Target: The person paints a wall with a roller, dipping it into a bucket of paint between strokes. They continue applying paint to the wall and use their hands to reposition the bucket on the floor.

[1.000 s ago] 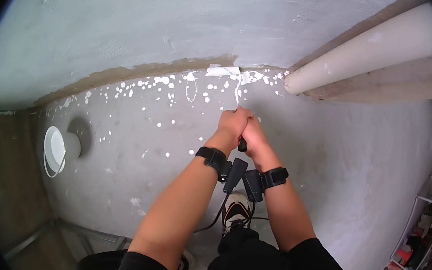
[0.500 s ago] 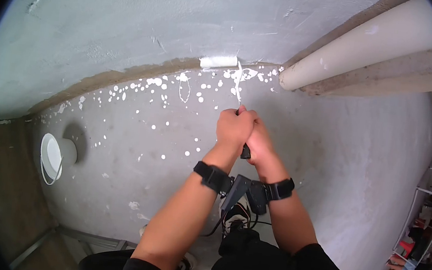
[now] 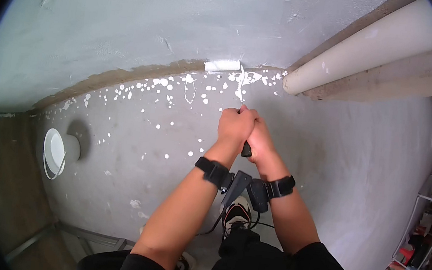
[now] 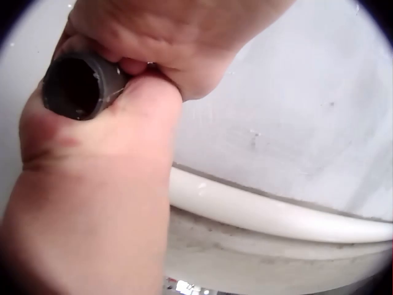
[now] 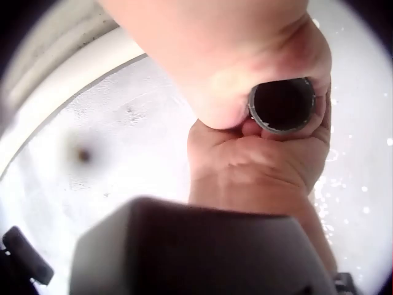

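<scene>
Gripping, with left hand (image 3: 234, 127) and right hand (image 3: 259, 141) clasped together, the black roller handle (image 3: 247, 150); closing both firmly round it by appearance, overlapping left over right, and hiding the exact order of the fingers. Presenting the white roller sleeve (image 3: 223, 66) at eleven o'clock from the grip, along the foot of the grey wall (image 3: 149, 15), beside a bare brown strip (image 3: 121, 74). Laying the sleeve's long axis nearly crosswise, from just below nine o'clock to just above three, and so roughly square to the handle, itself pointing from twelve o'clock to between five and six. Linking sleeve and handle by a paint-coated roller frame (image 3: 239, 87), joining at the sleeve's three-o'clock end. Showing the left hand slightly nearer to the sleeve than the right; leaving contact between sleeve and wall undecided from this angle.

Slanting the forearms in from seven o'clock (left) and five o'clock (right), converging at the handle, and carrying wrist cameras (image 3: 258, 196) near six. Facing the handle's hollow butt toward both wrist views. Including, for orientation, a white bucket (image 3: 72, 147) between eight and nine o'clock, a pale pipe (image 3: 367, 48) between one and two, and white paint spots (image 3: 163, 82) between nine and twelve.
</scene>
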